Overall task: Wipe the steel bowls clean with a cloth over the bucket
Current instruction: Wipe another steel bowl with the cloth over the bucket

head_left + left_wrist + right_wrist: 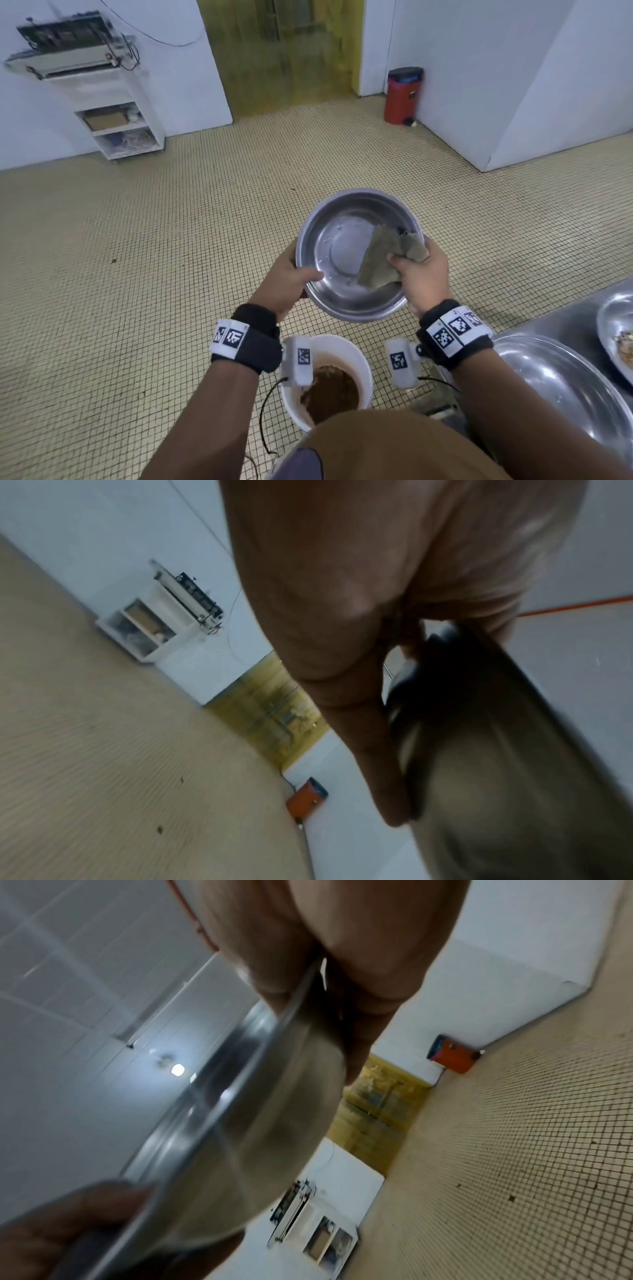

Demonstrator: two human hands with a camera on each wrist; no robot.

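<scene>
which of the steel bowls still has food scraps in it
The steel dish cut off at the far right edge, holding brownish scraps. The bowl being wiped looks scrap-free.

Left hand [282,289] gripped steel bowl [337,246] rim; right hand [423,277] pinched cloth [383,257] inside bowl, bucket [356,356] below.

Silver steel bowl [342,253]; grey-green cloth [387,257]; white bucket [356,356]; red bin [402,97].
</scene>
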